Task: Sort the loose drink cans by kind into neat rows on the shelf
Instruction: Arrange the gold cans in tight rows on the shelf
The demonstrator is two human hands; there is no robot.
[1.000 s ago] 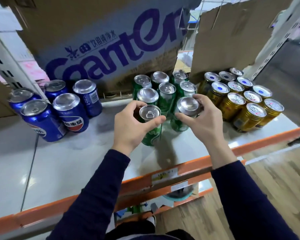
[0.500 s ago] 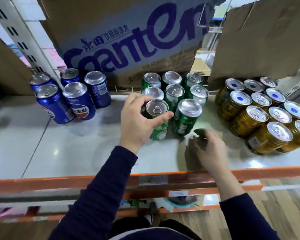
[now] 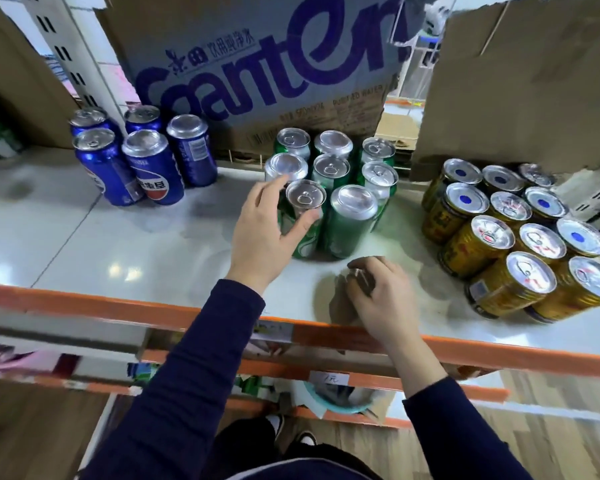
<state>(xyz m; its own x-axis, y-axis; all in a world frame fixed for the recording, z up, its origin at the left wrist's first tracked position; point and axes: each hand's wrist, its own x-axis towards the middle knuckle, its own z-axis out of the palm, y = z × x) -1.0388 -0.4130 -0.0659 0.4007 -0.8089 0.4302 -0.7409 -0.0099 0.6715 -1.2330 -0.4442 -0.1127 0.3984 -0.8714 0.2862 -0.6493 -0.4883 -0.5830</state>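
Three groups of cans stand on the white shelf (image 3: 118, 244). Several blue cans (image 3: 153, 168) are at the back left, several green cans (image 3: 329, 168) in the middle, and several gold cans (image 3: 499, 233) at the right. My left hand (image 3: 267, 233) grips the front-left green can (image 3: 303, 216), thumb on its right side and fingers round its left. A second front green can (image 3: 350, 220) stands right beside it, untouched. My right hand (image 3: 378, 296) hovers low over the shelf near the front edge, fingers loosely curled and holding nothing.
A large cardboard box (image 3: 257, 64) with purple lettering stands behind the green cans, another cardboard sheet (image 3: 534, 81) behind the gold ones. An orange rail (image 3: 84, 303) marks the shelf's front edge. A perforated upright post (image 3: 70, 53) rises at the back left.
My right hand has let go of the second front green can and drawn back toward the shelf's front edge. My left hand has stayed on its green can. The camera has shifted left.
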